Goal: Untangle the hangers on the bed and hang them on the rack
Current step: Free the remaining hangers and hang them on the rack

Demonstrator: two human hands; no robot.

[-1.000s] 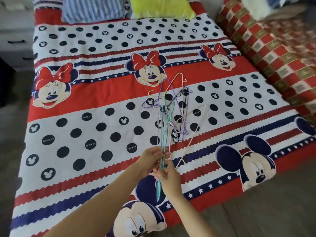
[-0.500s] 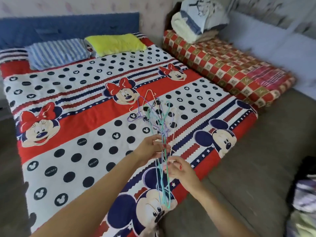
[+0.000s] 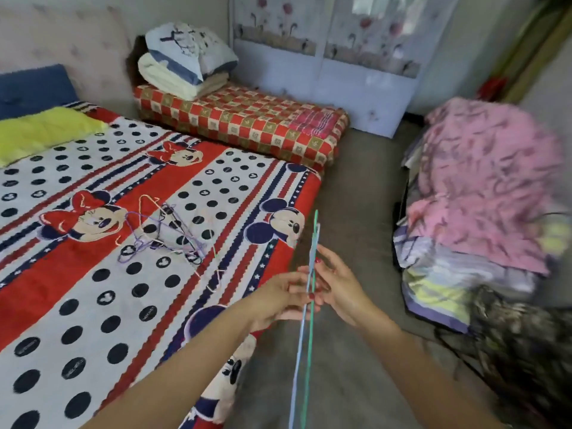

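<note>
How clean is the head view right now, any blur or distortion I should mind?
Head view: the hands and the held hangers are fairly sharp; the pink clothes pile at right is smeared by motion blur; wide-angle bending curves the bed; soft daylight, no glare.

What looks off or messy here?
The hangers left on the bed lie in a crossed, interlocked heap instead of flat and apart. Both hands, left hand and right hand, hold two hangers off the bed's edge. Nothing looks broken.
</note>
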